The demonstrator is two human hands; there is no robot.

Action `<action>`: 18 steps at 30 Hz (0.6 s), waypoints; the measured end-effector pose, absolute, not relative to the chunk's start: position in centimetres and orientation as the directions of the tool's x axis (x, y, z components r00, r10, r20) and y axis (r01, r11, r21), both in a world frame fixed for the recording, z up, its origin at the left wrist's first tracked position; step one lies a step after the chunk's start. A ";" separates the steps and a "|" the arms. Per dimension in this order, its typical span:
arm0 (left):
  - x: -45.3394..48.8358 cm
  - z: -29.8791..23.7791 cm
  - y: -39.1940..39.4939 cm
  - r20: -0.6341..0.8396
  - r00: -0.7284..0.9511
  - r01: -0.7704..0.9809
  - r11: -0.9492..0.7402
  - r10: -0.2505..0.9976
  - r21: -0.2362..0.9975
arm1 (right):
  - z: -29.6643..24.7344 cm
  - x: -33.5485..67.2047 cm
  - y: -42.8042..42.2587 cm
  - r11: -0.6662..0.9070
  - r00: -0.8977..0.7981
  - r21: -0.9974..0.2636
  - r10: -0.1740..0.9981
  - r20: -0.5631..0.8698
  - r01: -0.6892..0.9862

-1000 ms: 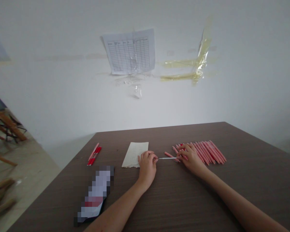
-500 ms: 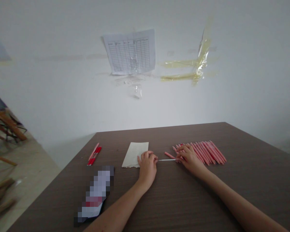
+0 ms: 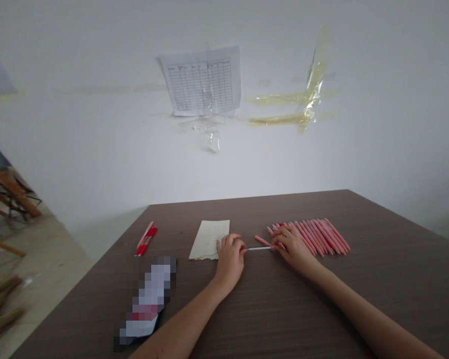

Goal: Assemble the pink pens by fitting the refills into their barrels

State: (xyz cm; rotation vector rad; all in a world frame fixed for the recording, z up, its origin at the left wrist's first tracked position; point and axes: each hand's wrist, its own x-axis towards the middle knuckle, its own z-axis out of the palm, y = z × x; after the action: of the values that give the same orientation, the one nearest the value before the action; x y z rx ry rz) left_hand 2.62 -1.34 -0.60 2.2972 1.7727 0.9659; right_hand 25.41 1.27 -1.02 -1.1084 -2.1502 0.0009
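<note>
My left hand [image 3: 230, 257] rests on the brown table [image 3: 284, 309] with its fingers curled, pinching one end of a thin white refill [image 3: 259, 248]. My right hand [image 3: 292, 245] is closed on the other end, where a pink pen barrel [image 3: 262, 241] meets the refill. Just right of that hand lies a row of several pink pens [image 3: 322, 234]. A slip of white paper [image 3: 208, 239] sits beside my left hand, partly under its fingers.
Several red and pink pens [image 3: 145, 238] lie at the table's far left. A blurred-out flat object [image 3: 146, 299] lies near the front left edge. A printed sheet [image 3: 202, 80] and yellowed tape [image 3: 307, 94] hang on the white wall. Wooden furniture [image 3: 3, 199] stands at left.
Both hands have drawn slightly closer together along the white refill; the visible stretch of refill is shorter. Nothing else on the table has moved.
</note>
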 end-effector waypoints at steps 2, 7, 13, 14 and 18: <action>2.6 -0.6 -1.2 0.437 0.125 0.825 -0.338 0.891 0.453 | -0.9 25.4 1.1 0.617 -0.375 -0.329 0.735 0.565 0.715; 2.5 -0.8 -0.8 0.457 0.105 0.791 -0.352 0.883 0.500 | -0.5 25.3 0.7 0.532 -0.335 -0.370 0.812 0.478 0.762; 2.4 -0.8 -0.8 0.478 0.099 0.769 -0.371 0.873 0.520 | -0.7 25.4 0.8 0.534 -0.363 -0.321 0.809 0.462 0.782; 2.4 -0.8 -0.8 0.481 0.094 0.768 -0.371 0.871 0.522 | -0.8 25.5 0.9 0.534 -0.364 -0.317 0.809 0.462 0.784; 2.5 -0.8 -0.9 0.486 0.078 0.767 -0.364 0.870 0.528 | -1.0 25.6 1.0 0.532 -0.361 -0.323 0.811 0.461 0.783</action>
State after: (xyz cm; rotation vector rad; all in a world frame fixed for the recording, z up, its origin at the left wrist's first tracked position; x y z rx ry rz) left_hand 2.48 -0.93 -0.76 2.2036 1.6877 1.1573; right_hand 25.60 1.02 -1.00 -1.2865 -2.1955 0.0629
